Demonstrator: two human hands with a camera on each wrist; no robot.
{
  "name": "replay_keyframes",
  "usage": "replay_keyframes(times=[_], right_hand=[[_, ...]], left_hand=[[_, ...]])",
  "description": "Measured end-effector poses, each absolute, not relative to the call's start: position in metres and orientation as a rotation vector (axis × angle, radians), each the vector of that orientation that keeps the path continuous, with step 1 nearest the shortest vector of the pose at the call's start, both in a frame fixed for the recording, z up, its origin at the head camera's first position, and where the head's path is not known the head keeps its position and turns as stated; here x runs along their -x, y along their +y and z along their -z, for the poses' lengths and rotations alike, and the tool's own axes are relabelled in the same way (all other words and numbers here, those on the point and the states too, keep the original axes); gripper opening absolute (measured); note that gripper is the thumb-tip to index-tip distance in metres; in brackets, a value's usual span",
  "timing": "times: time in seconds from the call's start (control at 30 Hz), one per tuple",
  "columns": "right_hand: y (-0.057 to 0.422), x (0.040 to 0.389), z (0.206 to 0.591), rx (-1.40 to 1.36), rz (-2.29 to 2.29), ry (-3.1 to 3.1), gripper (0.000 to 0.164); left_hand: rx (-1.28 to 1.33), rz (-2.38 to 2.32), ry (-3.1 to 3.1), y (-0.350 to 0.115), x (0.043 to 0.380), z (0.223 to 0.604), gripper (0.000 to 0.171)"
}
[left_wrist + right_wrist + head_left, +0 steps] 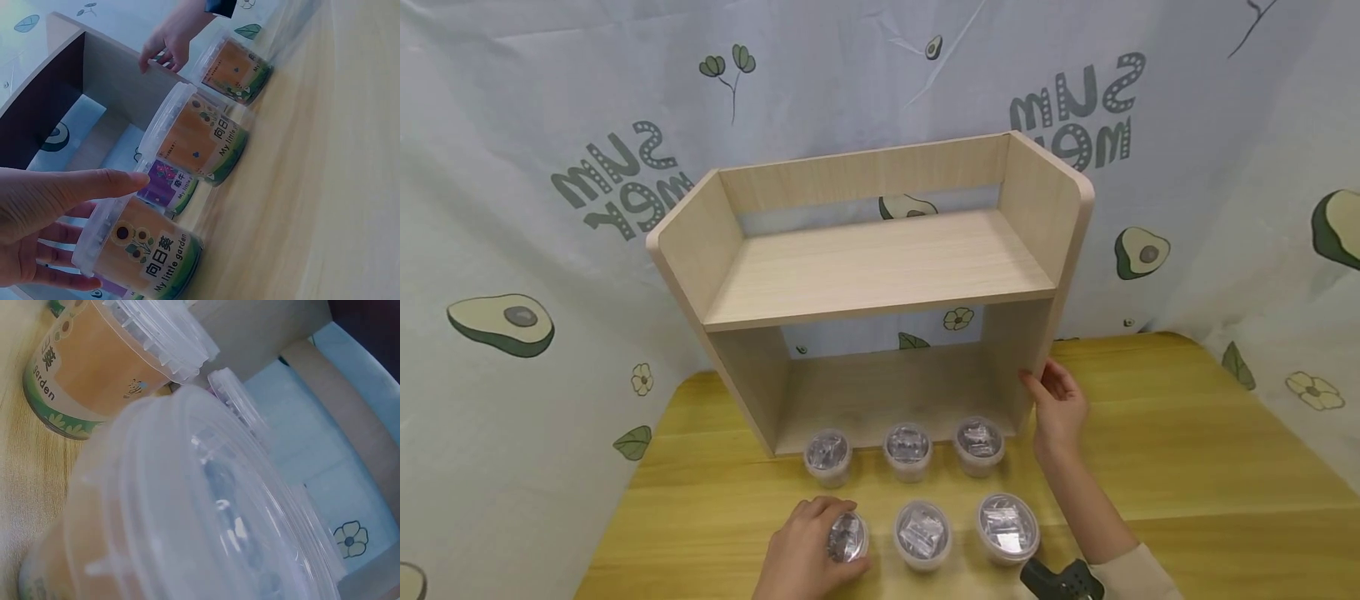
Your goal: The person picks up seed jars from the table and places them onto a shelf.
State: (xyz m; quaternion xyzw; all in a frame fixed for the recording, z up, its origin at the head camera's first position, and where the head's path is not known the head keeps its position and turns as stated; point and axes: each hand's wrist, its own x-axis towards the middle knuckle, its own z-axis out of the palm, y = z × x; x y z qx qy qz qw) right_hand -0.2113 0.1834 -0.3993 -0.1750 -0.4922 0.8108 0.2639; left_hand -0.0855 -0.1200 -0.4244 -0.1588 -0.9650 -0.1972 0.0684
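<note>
My left hand [805, 550] curls round the front-left lidded plastic cup [847, 537], thumb on one side of the lid and fingers on the other. In the left wrist view this cup [153, 253] stands upright on the table, its orange label showing sunflowers and "My little garden". My right hand [1058, 408] grips the front edge of the right side panel of a pale wooden two-tier shelf [880, 258], thumb on the inner face. Beside the left hand's cup stand a front-middle cup [922, 536] and a front-right cup [1008, 529].
A back row of three similar cups, left [828, 457], middle [907, 452] and right [979, 446], stands close before the shelf's lower opening. One behind has a purple label [164, 184]. The yellow wood-grain table [1187, 433] meets a printed cloth backdrop [850, 83].
</note>
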Motion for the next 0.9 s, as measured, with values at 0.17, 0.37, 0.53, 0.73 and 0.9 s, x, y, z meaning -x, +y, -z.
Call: replay_keyframes(times=[0.17,0.37,0.53,0.73,0.9], right_hand=[[0.184,0.212,0.399,0.463,-2.213,-1.293,0.031],[0.186,0.212,0.398,0.439,-2.205,-1.251,0.033],[0.184,0.210,0.397,0.468,-2.209,-1.312,0.031],[0.181,0.208,0.397,0.480,-2.226,-1.314,0.030],[0.181,0.211,0.397,0.483,-2.224,-1.301,0.032]], left_hand=[[0.457,0.524,-2.900,-0.117,0.086,0.422,0.059],[0.418,0.464,-2.906,-0.111,0.086,0.420,0.058],[0.389,0.477,-2.934,-0.111,0.084,0.420,0.058],[0.355,0.502,-2.964,-0.110,0.082,0.420,0.059],[0.342,0.501,-2.968,-0.108,0.082,0.419,0.060]])
